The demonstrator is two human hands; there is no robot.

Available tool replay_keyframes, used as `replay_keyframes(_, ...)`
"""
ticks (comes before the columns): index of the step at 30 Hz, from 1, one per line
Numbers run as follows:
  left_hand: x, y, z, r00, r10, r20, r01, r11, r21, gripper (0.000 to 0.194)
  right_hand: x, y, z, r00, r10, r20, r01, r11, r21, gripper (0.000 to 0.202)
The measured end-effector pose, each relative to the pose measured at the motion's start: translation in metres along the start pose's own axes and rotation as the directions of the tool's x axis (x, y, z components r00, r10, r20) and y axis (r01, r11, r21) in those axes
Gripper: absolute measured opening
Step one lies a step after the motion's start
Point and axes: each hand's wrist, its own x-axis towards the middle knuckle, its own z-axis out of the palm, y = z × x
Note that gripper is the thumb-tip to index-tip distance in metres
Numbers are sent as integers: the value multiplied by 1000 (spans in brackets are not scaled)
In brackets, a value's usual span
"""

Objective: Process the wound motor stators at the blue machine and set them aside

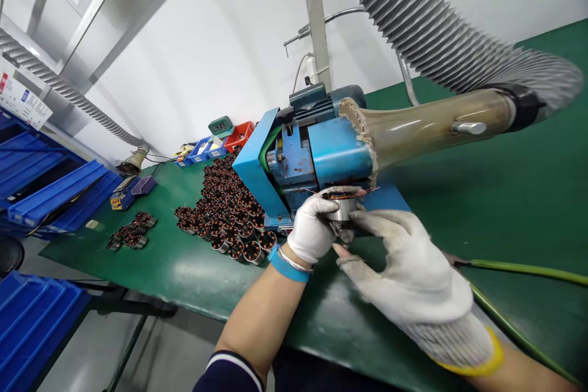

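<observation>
In front of the blue belt machine (340, 150), my left hand (312, 229), in a white glove, grips a motor stator (343, 209). The stator is a short silver cylinder with copper windings on top, and thin wire ends stick out at its sides. My right hand (413, 269) wears a greyish-white glove with a yellow cuff. Its forefinger lies against the stator's right side, and the bare thumb tip is below. Gloved fingers partly hide the underside of the stator.
Many stators (229, 202) stand left of the machine, with a smaller group (132, 231) farther left. A ribbed grey hose (441, 30) joins a tan duct (427, 125) on the machine. A green-handled tool (519, 266) lies at right. Blue bins (59, 193) line the left.
</observation>
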Motion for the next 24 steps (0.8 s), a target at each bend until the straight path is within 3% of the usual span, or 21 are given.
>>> replay_keyframes(3,-4,-2,8,993,49,-104,-49,999,8,33,2,3,1,1000,8,-21,-7,1000,16,37)
replay_keyframes(6,-5,-4,10,987,26,-161,-20,999,41,33,3,4,1,999,4,-45,-2,999,44,40)
replay_keyframes(11,-1,-8,6,980,42,-196,-25,996,86,30,3,2,1,997,67,-31,-65,995,71,38)
replay_keyframes(18,1,-9,7,966,155,-205,-126,981,148,18,1,5,5,994,96,-41,-93,993,68,37)
replay_keyframes(21,-10,-5,7,962,213,-172,-171,958,229,27,4,4,2,999,25,-48,-21,995,93,34)
replay_keyframes(24,-32,-3,-3,957,264,-116,-214,920,328,42,9,-1,-8,986,-169,17,160,958,239,30)
